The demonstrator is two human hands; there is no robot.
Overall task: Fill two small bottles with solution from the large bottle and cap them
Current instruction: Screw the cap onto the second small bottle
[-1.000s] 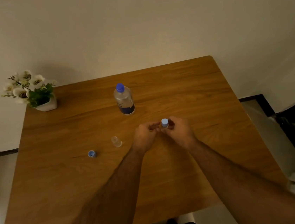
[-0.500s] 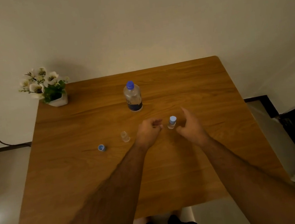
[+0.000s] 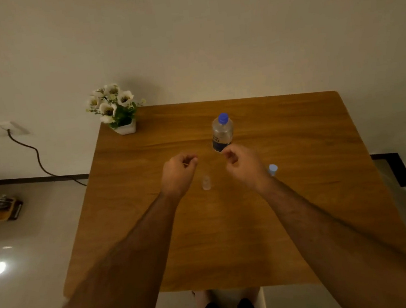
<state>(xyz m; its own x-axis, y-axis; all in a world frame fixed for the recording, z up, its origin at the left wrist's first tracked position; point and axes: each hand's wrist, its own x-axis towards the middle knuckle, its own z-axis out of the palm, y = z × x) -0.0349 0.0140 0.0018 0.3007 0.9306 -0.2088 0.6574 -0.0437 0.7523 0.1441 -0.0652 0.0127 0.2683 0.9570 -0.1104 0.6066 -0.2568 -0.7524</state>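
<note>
Flower pot (image 3: 125, 128) at table (image 3: 305, 218) corner.

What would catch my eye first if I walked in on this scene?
Probably the two bare hands, left hand and right hand, hovering over a wooden table. Just beyond them stands a large bottle with a blue cap. A pot of white flowers sits at the table's far left corner.

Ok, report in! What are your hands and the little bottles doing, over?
Left hand, right hand loosely curled, empty. Capped small bottle behind right hand; uncapped small bottle between hands. Large bottle capped.
</note>
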